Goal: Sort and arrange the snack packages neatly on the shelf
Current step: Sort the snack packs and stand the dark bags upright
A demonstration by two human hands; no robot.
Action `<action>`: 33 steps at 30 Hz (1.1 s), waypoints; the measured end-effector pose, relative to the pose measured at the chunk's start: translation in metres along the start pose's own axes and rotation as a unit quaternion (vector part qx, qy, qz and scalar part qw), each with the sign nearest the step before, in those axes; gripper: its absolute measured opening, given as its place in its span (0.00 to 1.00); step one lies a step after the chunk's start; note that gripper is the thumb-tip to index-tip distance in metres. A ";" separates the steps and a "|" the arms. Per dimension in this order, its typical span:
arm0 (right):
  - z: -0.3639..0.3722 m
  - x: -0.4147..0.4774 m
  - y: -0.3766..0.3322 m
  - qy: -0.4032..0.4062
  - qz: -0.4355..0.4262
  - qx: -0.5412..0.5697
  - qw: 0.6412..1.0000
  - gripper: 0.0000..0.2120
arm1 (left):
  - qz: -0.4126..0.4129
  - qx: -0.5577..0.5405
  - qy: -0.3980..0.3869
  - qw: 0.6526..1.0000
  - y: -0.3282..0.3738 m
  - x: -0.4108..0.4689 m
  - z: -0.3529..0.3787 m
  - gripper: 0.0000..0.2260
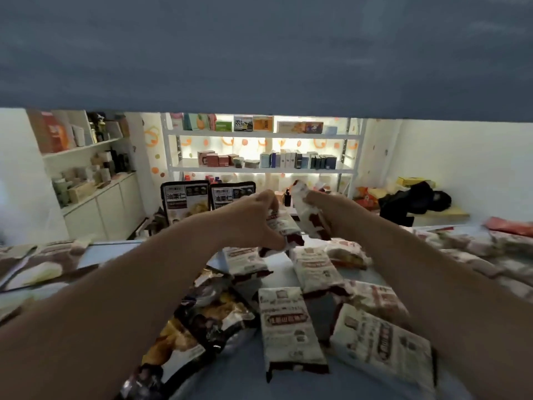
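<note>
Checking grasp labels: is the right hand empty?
No, the right hand grips a white-and-maroon package, its fingers curled round the upper part.

Vantage: my head-worn camera, tucked under a blue board [259, 53] that fills the upper frame.
Facing: forward and slightly down, along the shelf [115, 251] toward a lit rack [259, 168].
Nearness: snack packages [288, 327] lie close beneath my lens.

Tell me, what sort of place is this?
Probably a small shop or stockroom. Lit shelves at the back carry rows of boxes, snack packages lie scattered over a blue shelf in front, and the left hand and right hand each hold one.
</note>
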State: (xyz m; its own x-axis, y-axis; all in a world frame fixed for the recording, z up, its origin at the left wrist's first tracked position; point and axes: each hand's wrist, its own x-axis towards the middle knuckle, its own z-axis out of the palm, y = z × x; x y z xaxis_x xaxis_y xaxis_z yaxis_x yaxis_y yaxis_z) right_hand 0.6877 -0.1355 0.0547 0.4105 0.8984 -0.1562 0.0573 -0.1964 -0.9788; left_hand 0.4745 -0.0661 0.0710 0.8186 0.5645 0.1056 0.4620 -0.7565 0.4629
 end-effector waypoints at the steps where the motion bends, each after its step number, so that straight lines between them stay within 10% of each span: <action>1: -0.002 0.006 0.002 -0.002 -0.001 0.017 1.000 0.20 | -0.010 0.003 0.008 1.000 0.001 0.012 0.006 0.29; 5: -0.002 0.027 0.013 -0.025 0.020 0.047 0.998 0.18 | -0.054 0.008 0.031 0.998 -0.003 0.049 0.029 0.30; 11: -0.018 0.049 0.033 0.056 0.021 -0.190 0.980 0.29 | -0.100 -0.034 0.020 0.994 -0.010 0.077 0.056 0.28; 22: -0.021 0.063 0.037 0.025 -0.004 -0.496 0.868 0.42 | -0.126 0.074 -0.017 0.989 -0.022 0.101 0.069 0.22; 33: -0.020 0.064 0.036 -0.009 -0.070 -0.577 0.814 0.27 | -0.077 0.134 -0.037 0.987 -0.027 0.101 0.077 0.23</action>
State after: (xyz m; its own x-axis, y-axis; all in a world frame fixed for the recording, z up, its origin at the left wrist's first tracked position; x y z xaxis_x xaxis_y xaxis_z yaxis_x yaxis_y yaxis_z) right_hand 0.7343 -0.0926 0.0122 0.3141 0.9471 -0.0665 0.9229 -0.3210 -0.2125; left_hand 0.5706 -0.0143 0.0009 0.7499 0.6614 -0.0161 0.6482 -0.7296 0.2181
